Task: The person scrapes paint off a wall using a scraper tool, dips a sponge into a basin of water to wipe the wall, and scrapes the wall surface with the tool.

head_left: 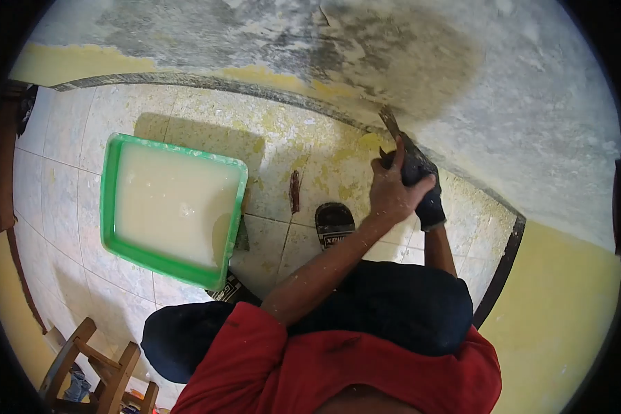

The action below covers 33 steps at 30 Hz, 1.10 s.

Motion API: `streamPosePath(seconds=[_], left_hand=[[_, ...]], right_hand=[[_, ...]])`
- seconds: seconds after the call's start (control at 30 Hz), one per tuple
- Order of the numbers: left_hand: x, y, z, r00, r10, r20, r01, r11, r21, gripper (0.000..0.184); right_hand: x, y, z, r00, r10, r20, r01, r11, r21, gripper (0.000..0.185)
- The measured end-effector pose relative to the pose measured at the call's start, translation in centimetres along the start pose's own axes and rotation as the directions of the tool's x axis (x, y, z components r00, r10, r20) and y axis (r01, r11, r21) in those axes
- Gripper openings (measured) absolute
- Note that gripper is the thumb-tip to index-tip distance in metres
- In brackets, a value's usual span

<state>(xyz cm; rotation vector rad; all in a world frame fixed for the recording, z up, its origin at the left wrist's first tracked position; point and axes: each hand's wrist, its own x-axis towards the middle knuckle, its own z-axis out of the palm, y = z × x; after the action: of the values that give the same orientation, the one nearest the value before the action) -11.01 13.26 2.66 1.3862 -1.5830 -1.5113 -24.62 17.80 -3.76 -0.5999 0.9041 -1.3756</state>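
Because the tool point(390, 123) by the wall point(531, 124) seemingly needed steadying, my right hand point(428, 181) clamped it, my left hand's point(390, 193) thumb and forefinger apart.

On the strap of the right slide sandal point(335, 222), pale lettering seems to include "max", though blur leaves the full word unsure; the left slide sandal point(232, 290) bears similar lettering, possibly starting with "G", the rest unreadable.
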Motion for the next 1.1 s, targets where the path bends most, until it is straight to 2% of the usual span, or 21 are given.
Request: streamPosePath(seconds=[0.07, 0.13, 0.17, 0.27, 0.33, 0.4, 0.47, 0.5, 0.53, 0.57, 0.6, 0.67, 0.73, 0.77, 0.8, 0.83, 0.87, 0.9, 1.0, 1.07, 1.1], left_hand=[[0.1, 0.3, 0.3, 1.000, -0.004, -0.028, 0.003, 0.999, -0.053, 0.097], [0.1, -0.3, -0.8, 0.999, -0.034, -0.002, 0.034, 0.993, -0.112, 0.096], [0.0, -0.6, -0.9, 0.997, -0.063, 0.038, 0.068, 0.985, -0.158, 0.096], [-0.3, 0.1, -0.2, 0.998, -0.061, 0.005, 0.061, 0.988, -0.142, 0.096], [-0.2, 1.2, 1.2, 0.998, -0.050, -0.035, 0.049, 0.998, -0.025, 0.096], [-0.1, 1.9, 1.2, 0.996, -0.085, 0.004, 0.085, 0.992, -0.090, 0.092], [1.2, 0.1, 0.5, 0.993, -0.085, -0.077, 0.070, 0.980, -0.185, 0.092], [1.8, -0.1, -0.5, 0.984, -0.099, -0.148, 0.055, 0.960, -0.276, 0.091], [1.9, 0.1, -1.1, 0.983, -0.096, -0.154, 0.051, 0.961, -0.271, 0.091], [2.0, 0.3, -1.7, 0.987, -0.101, -0.125, 0.072, 0.974, -0.216, 0.091], [1.6, 0.6, -2.5, 0.988, -0.119, -0.096, 0.102, 0.982, -0.160, 0.090], [0.7, 0.1, -1.2, 0.992, -0.005, -0.128, 0.006, 1.000, 0.009, 0.087], [0.6, 0.0, -1.0, 0.997, -0.054, -0.061, 0.050, 0.997, -0.058, 0.088], [0.8, -0.2, -1.5, 0.996, -0.060, -0.059, 0.056, 0.996, -0.063, 0.088], [1.0, -0.6, -2.1, 0.998, -0.060, -0.034, 0.056, 0.992, -0.111, 0.089], [0.7, -0.9, -2.0, 0.998, -0.066, -0.010, 0.063, 0.985, -0.161, 0.091], [0.5, -0.8, -1.5, 0.997, -0.072, -0.012, 0.070, 0.984, -0.161, 0.091], [0.4, -0.5, -1.0, 0.997, -0.064, -0.039, 0.058, 0.986, -0.158, 0.091], [-0.1, 0.3, 0.8, 0.996, -0.008, -0.092, 0.000, 0.996, -0.084, 0.092], [0.1, 0.9, 1.2, 0.992, -0.109, -0.064, 0.102, 0.990, -0.096, 0.093], [0.3, 1.2, 0.5, 0.991, -0.136, -0.006, 0.135, 0.985, -0.110, 0.093]], right_hand=[[0.4, -2.0, 1.8, 0.996, 0.002, -0.087, -0.057, 0.772, -0.633, 0.041], [0.5, -1.3, 3.2, 0.992, -0.114, -0.057, 0.040, 0.701, -0.712, 0.039], [0.1, 1.3, -1.0, 0.986, -0.102, -0.132, 0.024, 0.871, -0.490, 0.038], [0.2, -0.2, -0.5, 0.996, -0.072, -0.042, 0.048, 0.907, -0.418, 0.038], [-0.3, -2.7, 1.7, 0.994, 0.004, -0.109, -0.060, 0.855, -0.516, 0.039], [0.7, -1.9, 0.0, 0.998, 0.045, -0.053, -0.053, 0.988, -0.144, 0.039], [2.7, 0.3, -1.0, 0.990, 0.087, -0.110, -0.066, 0.980, 0.187, 0.038], [2.8, 0.8, -0.5, 0.995, -0.073, -0.065, 0.021, 0.809, -0.588, 0.036], [2.8, 1.2, 0.1, 0.973, -0.231, -0.019, 0.010, 0.121, -0.993, 0.033], [3.3, 2.3, -0.7, 0.985, -0.114, -0.131, -0.015, 0.697, -0.717, 0.034], [3.3, 2.8, -0.4, 0.987, 0.063, -0.150, -0.085, 0.985, -0.147, 0.034], [2.7, 2.1, 0.8, 1.000, 0.030, 0.008, -0.030, 0.999, -0.023, 0.037], [2.3, 2.2, -1.0, 0.985, 0.149, -0.081, -0.169, 0.810, -0.562, 0.041], [2.1, 3.5, -0.9, 0.994, 0.081, -0.074, -0.097, 0.965, -0.246, 0.044], [1.8, 4.2, -0.9, 0.995, 0.016, -0.096, -0.007, 0.995, 0.095, 0.047], [1.5, 4.3, -1.1, 0.978, 0.018, -0.207, -0.044, 0.992, -0.121, 0.048], [1.4, 3.8, -1.5, 0.978, 0.025, -0.207, -0.051, 0.992, -0.119, 0.048], [1.3, 2.9, -1.8, 0.998, 0.028, -0.057, -0.030, 0.999, -0.026, 0.050], [0.6, 0.8, -2.3, 0.996, 0.089, 0.020, -0.090, 0.995, 0.050, 0.054], [0.5, 0.1, -2.0, 0.986, 0.166, -0.024, -0.143, 0.907, 0.395, 0.042], [0.8, 0.3, -2.0, 0.987, 0.162, -0.024, -0.140, 0.909, 0.392, 0.042]])
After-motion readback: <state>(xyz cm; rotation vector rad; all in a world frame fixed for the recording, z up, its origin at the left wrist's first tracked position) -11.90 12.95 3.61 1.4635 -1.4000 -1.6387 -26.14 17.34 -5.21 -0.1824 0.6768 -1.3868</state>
